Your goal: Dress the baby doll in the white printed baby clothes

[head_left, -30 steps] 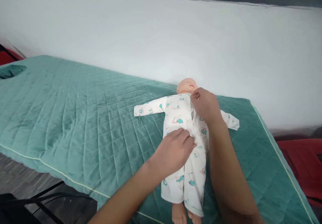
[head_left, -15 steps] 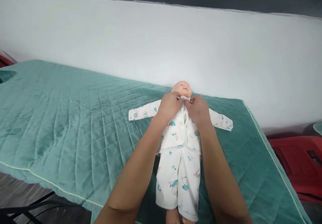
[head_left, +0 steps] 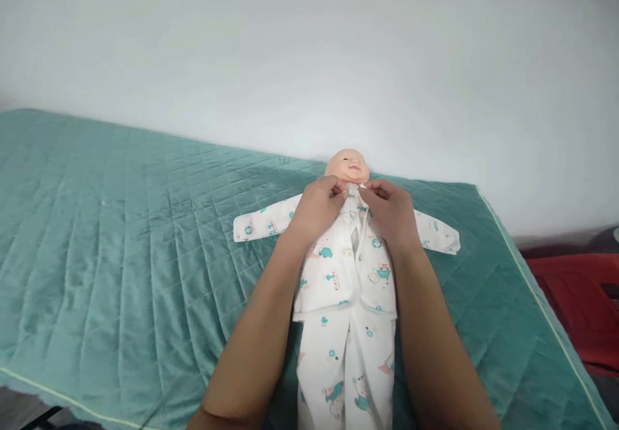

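A baby doll point(head_left: 349, 164) lies on its back, dressed in a white printed jacket point(head_left: 323, 275) and matching trousers point(head_left: 333, 359). Both sleeves stretch out sideways. Just under the doll's chin, my left hand point(head_left: 319, 204) pinches one front edge of the jacket near the collar. My right hand point(head_left: 391, 209) pinches the opposite front edge, a little apart from the left. Between them the front gapes slightly, with a pale button point(head_left: 347, 253) showing on the left side. My fingers partly cover the collar and shoulders.
The doll rests on a green quilted cover point(head_left: 159, 249) that spreads far to the left. Behind its head rises a white wall point(head_left: 290, 62). A red plastic chair or similar object point(head_left: 575, 301) stands beyond the right edge.
My view has come closer and tilted down, so the doll looks larger. My hands have moved slightly apart at the collar, and the jacket's top edges are spread wider.
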`<state>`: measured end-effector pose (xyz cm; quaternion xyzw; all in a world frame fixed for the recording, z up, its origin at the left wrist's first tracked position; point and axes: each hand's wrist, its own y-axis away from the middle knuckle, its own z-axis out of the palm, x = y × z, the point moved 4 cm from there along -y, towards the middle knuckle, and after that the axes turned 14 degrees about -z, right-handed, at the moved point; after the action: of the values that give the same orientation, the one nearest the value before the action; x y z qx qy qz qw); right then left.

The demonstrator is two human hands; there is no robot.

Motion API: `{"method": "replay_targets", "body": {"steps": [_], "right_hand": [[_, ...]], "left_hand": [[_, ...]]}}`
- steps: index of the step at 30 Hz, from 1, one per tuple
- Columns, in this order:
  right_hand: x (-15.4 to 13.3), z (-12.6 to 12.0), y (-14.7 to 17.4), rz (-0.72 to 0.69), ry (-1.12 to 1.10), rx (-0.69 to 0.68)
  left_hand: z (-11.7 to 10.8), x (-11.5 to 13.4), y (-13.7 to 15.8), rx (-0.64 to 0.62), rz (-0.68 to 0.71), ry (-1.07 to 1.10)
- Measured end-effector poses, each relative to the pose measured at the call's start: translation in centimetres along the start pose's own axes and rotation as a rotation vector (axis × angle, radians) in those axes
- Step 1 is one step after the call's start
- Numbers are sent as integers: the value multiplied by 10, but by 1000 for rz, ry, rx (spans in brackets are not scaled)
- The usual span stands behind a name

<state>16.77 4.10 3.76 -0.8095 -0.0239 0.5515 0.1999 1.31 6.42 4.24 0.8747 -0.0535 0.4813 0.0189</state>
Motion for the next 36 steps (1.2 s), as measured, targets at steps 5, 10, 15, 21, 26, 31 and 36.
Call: {"method": "replay_targets", "body": {"steps": [5, 10, 15, 21, 26, 31, 36], "right_hand": [[3, 2, 0, 4, -150, 29], [11, 3, 4, -24, -265, 43], [15, 2, 18, -103, -328, 39], [19, 6, 20, -119, -305, -39], [17, 7, 14, -89, -288, -129], [11, 4, 12, -42, -185, -218], [9, 3, 12, -20, -146, -261]], "left_hand": [[2, 0, -6, -2, 43, 33], [11, 2, -13, -20, 4, 282], [17, 5, -12, -91, 1, 291], [15, -2, -15, -101, 15, 234], [12, -7, -15, -151, -11, 253], [12, -9, -12, -259, -8, 355], [12, -8, -9, -317, -29, 416]]}}
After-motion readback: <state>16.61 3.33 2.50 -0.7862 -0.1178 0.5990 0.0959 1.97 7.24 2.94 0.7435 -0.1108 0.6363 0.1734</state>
